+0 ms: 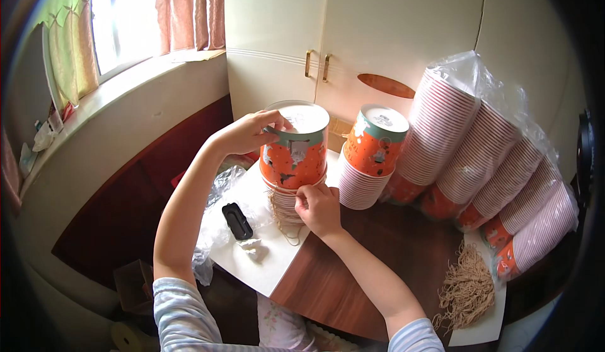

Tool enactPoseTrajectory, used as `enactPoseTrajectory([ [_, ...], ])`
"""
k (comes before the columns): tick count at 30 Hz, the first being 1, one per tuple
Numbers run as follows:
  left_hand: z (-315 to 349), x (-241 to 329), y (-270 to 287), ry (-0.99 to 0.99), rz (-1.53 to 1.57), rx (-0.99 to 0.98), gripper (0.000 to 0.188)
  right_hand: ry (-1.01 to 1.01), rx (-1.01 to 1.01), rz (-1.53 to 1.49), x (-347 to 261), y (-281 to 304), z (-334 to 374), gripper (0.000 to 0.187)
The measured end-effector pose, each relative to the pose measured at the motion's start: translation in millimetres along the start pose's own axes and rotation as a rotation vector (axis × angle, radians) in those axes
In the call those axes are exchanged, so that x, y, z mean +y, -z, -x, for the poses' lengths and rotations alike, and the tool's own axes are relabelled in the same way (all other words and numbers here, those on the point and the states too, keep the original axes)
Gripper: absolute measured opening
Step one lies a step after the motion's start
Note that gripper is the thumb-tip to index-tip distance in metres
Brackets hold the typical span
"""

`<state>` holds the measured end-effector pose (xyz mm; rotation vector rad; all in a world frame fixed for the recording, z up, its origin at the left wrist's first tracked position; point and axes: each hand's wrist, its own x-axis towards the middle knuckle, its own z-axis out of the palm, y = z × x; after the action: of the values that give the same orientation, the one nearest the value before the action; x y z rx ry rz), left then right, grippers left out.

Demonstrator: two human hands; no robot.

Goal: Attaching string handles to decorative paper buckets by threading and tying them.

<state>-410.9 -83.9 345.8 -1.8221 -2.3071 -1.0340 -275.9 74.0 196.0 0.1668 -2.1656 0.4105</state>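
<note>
An upturned orange paper bucket (pixel 293 163) with a green band sits on a nested stack. Over its rim bends my left hand (pixel 251 132), with fingertips inside the recessed white base and the thumb against the outside. My right hand (pixel 319 209) is closed in a pinch at the bucket's lower edge, on a thin beige string (pixel 277 208). Loops of this string run round the edge and hang down the stack's front. Close by on the right stands a second upturned stack, its orange bucket (pixel 373 152) on top. What my right fingertips press is partly hidden.
Tilted stacks of paper buckets in clear plastic (pixel 444 128) line the right side. A heap of beige strings (pixel 467 282) lies at the near right. On the white part of the table are a black plastic case (pixel 237 221) and crumpled plastic. Cabinet doors (pixel 277 30) rise behind.
</note>
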Motion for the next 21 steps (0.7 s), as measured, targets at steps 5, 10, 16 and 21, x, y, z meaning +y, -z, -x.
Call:
enactPoseTrajectory([
  [5,-4.9,-2.4,-1.1,-0.010,-0.074,-0.054,0.017,-0.313,-0.232,-0.066,24.3,0.8,11.8,0.016],
  [10,-2.7,-15.2,-2.0,-0.064,0.005,-0.044,0.024,-0.422,-0.245,-0.274,39.0,-1.7,17.5,0.023],
  [16,20.1,-27.8,-23.0,0.053,0.273,0.399,0.041,-0.098,-0.122,-0.065,29.7,19.5,2.8,0.025],
  [21,60.3,-125.8,-88.8,0.344,0.613,0.474,0.048,0.229,-0.081,0.140,21.5,13.4,-6.4,0.020],
])
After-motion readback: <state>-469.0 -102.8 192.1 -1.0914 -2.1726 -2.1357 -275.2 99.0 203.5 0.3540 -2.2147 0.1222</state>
